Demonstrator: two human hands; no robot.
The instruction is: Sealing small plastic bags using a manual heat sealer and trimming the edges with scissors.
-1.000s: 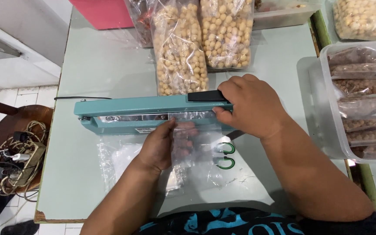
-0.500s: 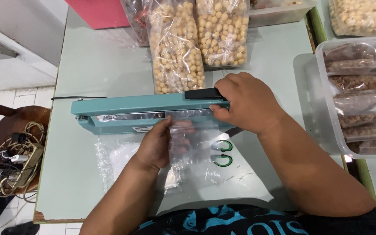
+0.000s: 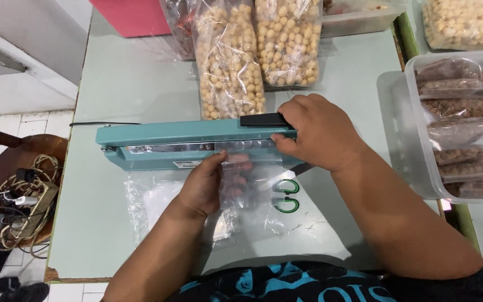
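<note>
Two hands work at the teal impulse sealer [image 3: 157, 137], which lies crosswise on the table [image 3: 129, 84]. The right hand [image 3: 317, 131] curls closed over its black handle [image 3: 265, 119]; the left hand [image 3: 203, 187] pinches a clear plastic bag [image 3: 252, 179], mouth under the bar.

one teal heat sealer [image 3: 163, 142] sits on the table, with one clear bag [image 3: 252, 179] in its bar and two hands, left [image 3: 202, 187] and right [image 3: 317, 134], at it. two long bags of pale round snacks [image 3: 230, 61] lie behind it. one clear tub of brown packets [image 3: 420, 140] stands at the right, and one pair of green-handled scissors [image 3: 287, 196] lies under the plastic.
</note>
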